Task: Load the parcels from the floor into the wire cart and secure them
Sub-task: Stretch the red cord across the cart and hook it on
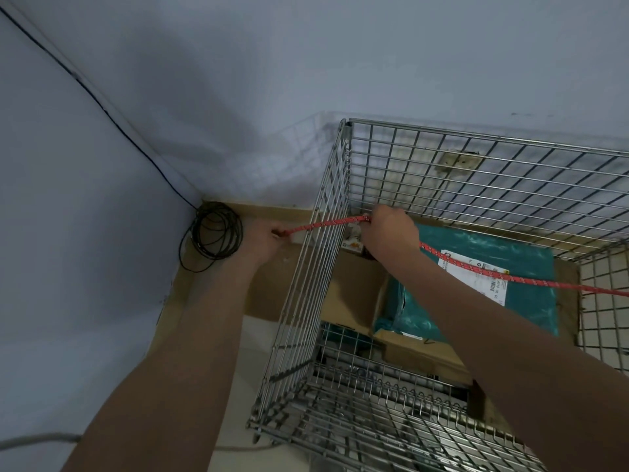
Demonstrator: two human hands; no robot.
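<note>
Red cord (pixel 476 269), flecked with white, runs taut across the top of the load inside the wire cart (pixel 476 172), and that line explains most of what both hands are doing. The right hand (pixel 389 235) is inside the cart, its fingers curled tightly round the cord just inside the left wire wall, holding tension so the strand stays pressed down over the parcels. The left hand (pixel 262 240) is outside that same wall, its fingers closed on the cord's free end where it comes through the mesh; it seems to be pulling the end outward, though the blur there hides any knot or hook. Passing the cord through the grid gives it an anchor, so the wall itself takes the strain.

Below the cord, the teal parcel (pixel 476 248) with a white label lies flat on brown cardboard boxes (pixel 350 294), low in the cart, which suggests the loading is done and the tying is under way. A coil of black cable (pixel 216 235) sits on the floor in the corner, clear of the work.
</note>
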